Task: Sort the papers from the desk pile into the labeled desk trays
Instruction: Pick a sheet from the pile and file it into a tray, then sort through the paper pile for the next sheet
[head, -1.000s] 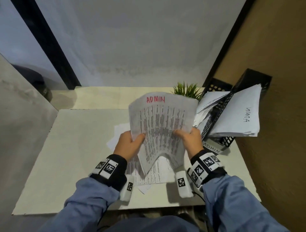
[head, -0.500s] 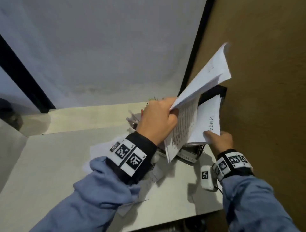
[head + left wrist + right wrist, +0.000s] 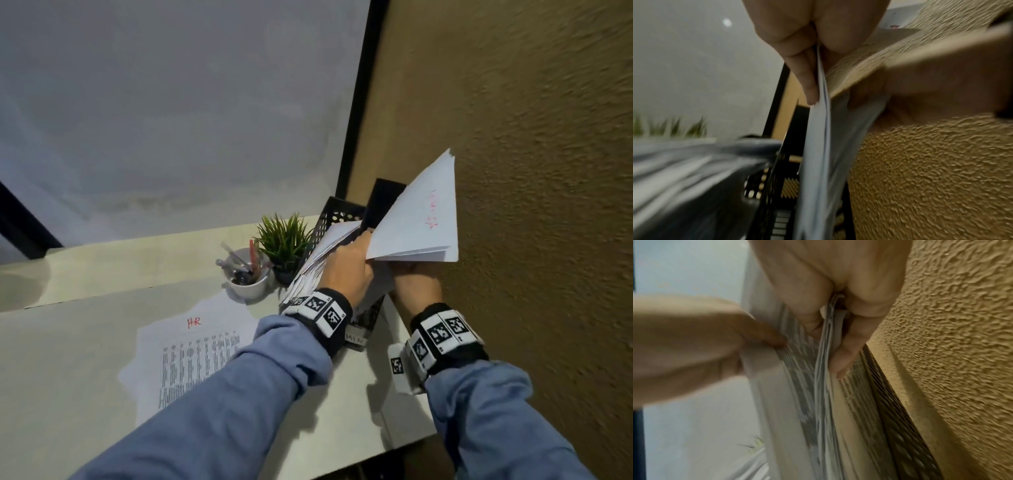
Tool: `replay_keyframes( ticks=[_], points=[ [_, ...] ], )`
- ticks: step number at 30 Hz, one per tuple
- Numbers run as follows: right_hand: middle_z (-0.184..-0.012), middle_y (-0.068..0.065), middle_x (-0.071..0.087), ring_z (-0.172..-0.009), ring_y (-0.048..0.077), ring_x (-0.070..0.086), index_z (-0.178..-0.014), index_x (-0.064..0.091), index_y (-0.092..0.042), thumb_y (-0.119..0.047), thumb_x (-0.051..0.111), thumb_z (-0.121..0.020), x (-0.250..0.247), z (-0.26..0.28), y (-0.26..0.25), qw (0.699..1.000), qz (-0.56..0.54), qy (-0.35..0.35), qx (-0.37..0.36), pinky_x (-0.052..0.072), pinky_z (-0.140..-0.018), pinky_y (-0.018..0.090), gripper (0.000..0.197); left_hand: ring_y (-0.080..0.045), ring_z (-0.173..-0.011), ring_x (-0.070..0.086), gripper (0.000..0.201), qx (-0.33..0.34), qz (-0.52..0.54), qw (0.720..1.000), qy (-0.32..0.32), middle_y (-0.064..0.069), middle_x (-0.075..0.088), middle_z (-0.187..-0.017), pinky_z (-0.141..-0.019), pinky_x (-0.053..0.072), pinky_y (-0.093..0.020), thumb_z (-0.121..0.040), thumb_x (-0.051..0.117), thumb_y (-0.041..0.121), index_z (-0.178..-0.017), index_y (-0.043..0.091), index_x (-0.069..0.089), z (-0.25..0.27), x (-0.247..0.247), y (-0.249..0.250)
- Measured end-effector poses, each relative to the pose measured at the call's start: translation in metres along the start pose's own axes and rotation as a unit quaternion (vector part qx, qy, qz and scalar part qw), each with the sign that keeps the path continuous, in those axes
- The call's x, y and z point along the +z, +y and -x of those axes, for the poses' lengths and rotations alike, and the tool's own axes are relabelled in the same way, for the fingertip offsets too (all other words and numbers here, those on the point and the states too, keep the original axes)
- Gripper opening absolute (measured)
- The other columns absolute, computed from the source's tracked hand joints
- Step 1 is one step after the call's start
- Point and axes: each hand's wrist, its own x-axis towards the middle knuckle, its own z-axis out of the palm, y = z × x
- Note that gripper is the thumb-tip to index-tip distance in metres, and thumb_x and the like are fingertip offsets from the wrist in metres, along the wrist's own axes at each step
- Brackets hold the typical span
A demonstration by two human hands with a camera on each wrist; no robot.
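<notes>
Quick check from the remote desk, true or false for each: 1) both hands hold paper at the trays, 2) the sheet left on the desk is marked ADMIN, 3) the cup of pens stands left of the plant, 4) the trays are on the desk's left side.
1) True: the left hand pinches a sheet and the right hand grips the lifted stack at the trays.
2) False: the sheet on the desk is marked HR.
3) True: the cup stands left of the plant.
4) False: the trays stand at the right, by the brown wall.

Desk (image 3: 68, 359), HR paper (image 3: 191, 353), cup (image 3: 248, 286), plant (image 3: 284, 240), trays (image 3: 337, 214)
</notes>
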Motion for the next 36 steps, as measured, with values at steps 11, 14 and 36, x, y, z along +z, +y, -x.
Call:
replay_keyframes(
  ticks=[11, 14, 36],
  points=[
    [-0.106, 0.019, 0.062, -0.097, 0.039, 0.059, -0.106, 0.050, -0.010, -0.017, 0.052, -0.083, 0.014, -0.005, -0.012, 0.993, 0.066, 0.043, -0.087, 0.047, -0.078, 0.038, 0.024, -0.036, -0.108, 0.058, 0.054, -0.104, 0.035, 0.979, -0.172, -0.018, 0.060, -0.119, -0.091, 0.049, -0.042, -0.077, 0.055, 0.002, -0.129, 0.010, 0.045, -0.002, 0.043, -0.037],
    [-0.111, 0.019, 0.063, -0.100, 0.037, 0.059, -0.111, 0.053, -0.009, -0.015, 0.053, -0.084, 0.018, -0.010, -0.005, 0.994, 0.068, 0.043, -0.078, 0.046, -0.078, 0.035, 0.028, -0.033, -0.109, 0.058, 0.054, -0.098, 0.056, 0.983, -0.147, -0.015, 0.060, -0.119, -0.092, 0.049, -0.040, -0.073, 0.064, 0.007, -0.125, 0.009, 0.048, -0.002, 0.035, -0.037],
    [-0.128, 0.014, 0.042, -0.118, 0.031, 0.046, -0.126, 0.047, -0.005, -0.017, 0.055, -0.084, 0.241, 0.093, 0.050, 0.930, 0.217, -0.284, -0.090, 0.041, -0.098, 0.032, 0.045, -0.040, -0.116, 0.048, 0.061, -0.596, 0.004, 0.797, 0.099, -0.021, 0.045, -0.129, -0.097, 0.044, -0.046, -0.077, 0.065, 0.018, -0.130, 0.001, 0.040, 0.245, -0.065, -0.288]
  ],
)
